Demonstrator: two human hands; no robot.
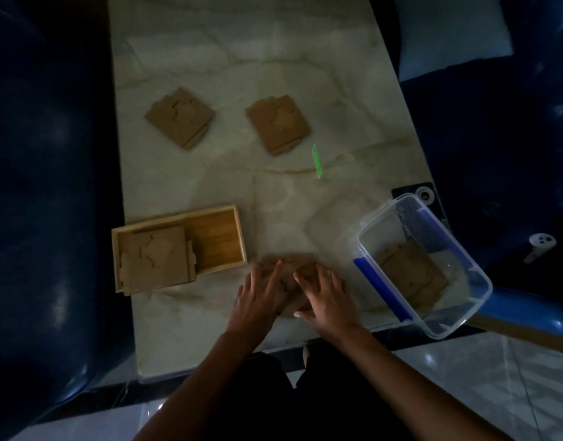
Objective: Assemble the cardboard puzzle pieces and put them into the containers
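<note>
While both hands are pressing down on the flat brown cardboard puzzle point(286, 268) near the front edge of the pale marble table point(242, 58), the pieces are being pushed together. The left hand point(258, 291) is lying spread, one finger pointing out. The right hand point(328, 294) is lying flat too, fingers straight. I am guessing the joining step is nearly done. Next, the puzzle is needing a careful lift into the open wooden box point(216, 233) or the clear plastic tub point(433, 272).

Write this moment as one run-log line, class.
hands: left hand and right hand press cardboard puzzle | table | unfinished
</note>
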